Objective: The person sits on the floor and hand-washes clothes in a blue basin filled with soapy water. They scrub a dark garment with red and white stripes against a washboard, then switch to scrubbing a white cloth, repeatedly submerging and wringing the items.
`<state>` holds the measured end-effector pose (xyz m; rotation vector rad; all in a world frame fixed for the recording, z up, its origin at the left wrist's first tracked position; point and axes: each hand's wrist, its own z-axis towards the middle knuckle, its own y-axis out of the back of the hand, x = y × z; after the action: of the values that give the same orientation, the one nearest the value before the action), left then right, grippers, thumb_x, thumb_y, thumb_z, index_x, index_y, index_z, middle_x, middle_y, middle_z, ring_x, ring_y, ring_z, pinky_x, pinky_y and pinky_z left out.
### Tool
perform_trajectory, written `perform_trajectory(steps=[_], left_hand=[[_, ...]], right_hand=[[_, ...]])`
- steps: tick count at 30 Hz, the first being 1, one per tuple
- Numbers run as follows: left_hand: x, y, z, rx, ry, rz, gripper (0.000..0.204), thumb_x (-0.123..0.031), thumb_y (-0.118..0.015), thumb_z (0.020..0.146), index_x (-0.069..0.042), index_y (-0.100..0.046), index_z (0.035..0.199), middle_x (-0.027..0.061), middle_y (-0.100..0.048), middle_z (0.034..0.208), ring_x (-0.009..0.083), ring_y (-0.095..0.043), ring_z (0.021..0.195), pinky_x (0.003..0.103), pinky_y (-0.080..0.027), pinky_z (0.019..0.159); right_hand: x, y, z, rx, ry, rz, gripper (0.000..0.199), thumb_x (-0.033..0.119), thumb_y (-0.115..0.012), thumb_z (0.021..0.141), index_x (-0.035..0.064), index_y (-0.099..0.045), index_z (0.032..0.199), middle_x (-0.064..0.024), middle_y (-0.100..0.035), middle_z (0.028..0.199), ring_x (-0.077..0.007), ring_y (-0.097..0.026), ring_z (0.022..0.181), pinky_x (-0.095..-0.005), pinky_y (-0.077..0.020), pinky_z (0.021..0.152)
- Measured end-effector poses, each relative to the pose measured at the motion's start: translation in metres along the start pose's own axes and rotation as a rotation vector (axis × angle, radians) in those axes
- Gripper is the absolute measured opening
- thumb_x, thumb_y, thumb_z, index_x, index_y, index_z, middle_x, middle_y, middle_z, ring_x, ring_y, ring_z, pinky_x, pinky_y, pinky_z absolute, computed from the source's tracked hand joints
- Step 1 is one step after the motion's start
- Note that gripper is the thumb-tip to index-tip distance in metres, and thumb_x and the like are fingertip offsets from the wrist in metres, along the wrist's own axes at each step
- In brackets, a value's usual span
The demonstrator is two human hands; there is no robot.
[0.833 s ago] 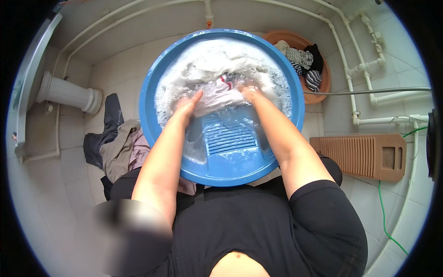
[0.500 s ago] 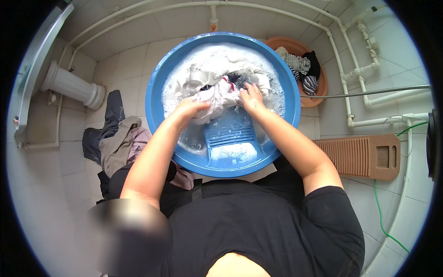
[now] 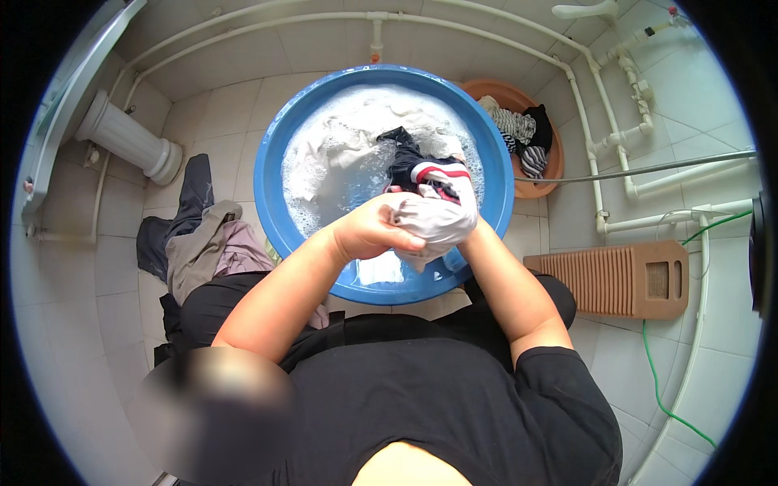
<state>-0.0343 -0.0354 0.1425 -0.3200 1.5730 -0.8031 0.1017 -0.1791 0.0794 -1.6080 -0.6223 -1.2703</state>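
A wet garment [image 3: 438,217], white and dark navy with red and white stripes, is raised over the near part of a blue round tub [image 3: 266,178]. My left hand [image 3: 374,231] pinches its pale cloth from the left, thumb toward me. On the other side, my right hand [image 3: 470,236] holds the same garment; its fingers are mostly hidden by the bunched fabric. Behind it, the navy end trails down toward the soapy water. White cloth [image 3: 344,150] lies soaking among suds [image 3: 389,101]. The tub's built-in ribbed washboard is largely covered by my hands and the garment.
Dark, beige and pink clothes [image 3: 203,239] are heaped on the floor at left. At the back right stands an orange basin [image 3: 551,166] with striped and black clothes. A brown washboard [image 3: 616,279], a green hose [image 3: 652,368] and white pipes [image 3: 596,146] are at right.
Both hands have drawn the garment up and toward me, out of the suds. Its navy part and red stripe now show more, and my right hand has gone behind the cloth.
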Motion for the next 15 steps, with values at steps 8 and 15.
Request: perform_trajectory(steps=[8,15], left_hand=[[0.025,0.089,-0.006,-0.633,-0.159,-0.24,0.043,-0.03,-0.058,0.085,-0.004,-0.05,0.119,0.0106,-0.058,0.113,0.0226,-0.056,0.104,0.039,-0.044,0.092],[0.047,0.1,0.012,-0.393,-0.013,-0.53,0.072,-0.057,-0.055,0.079,-0.01,-0.037,0.131,0.0216,-0.051,0.12,0.0337,-0.055,0.106,0.046,-0.047,0.091]], right_hand=[[0.007,-0.029,-0.002,-0.286,-0.414,0.732,0.045,0.037,-0.053,0.083,0.0067,-0.054,0.117,-0.0119,-0.057,0.116,-0.0249,-0.055,0.106,-0.0406,-0.0415,0.096],[-0.038,-0.02,0.008,0.083,-0.544,0.986,0.046,0.025,-0.043,0.076,-0.005,-0.057,0.108,-0.0197,-0.059,0.11,-0.0306,-0.057,0.101,-0.0403,-0.0407,0.095]])
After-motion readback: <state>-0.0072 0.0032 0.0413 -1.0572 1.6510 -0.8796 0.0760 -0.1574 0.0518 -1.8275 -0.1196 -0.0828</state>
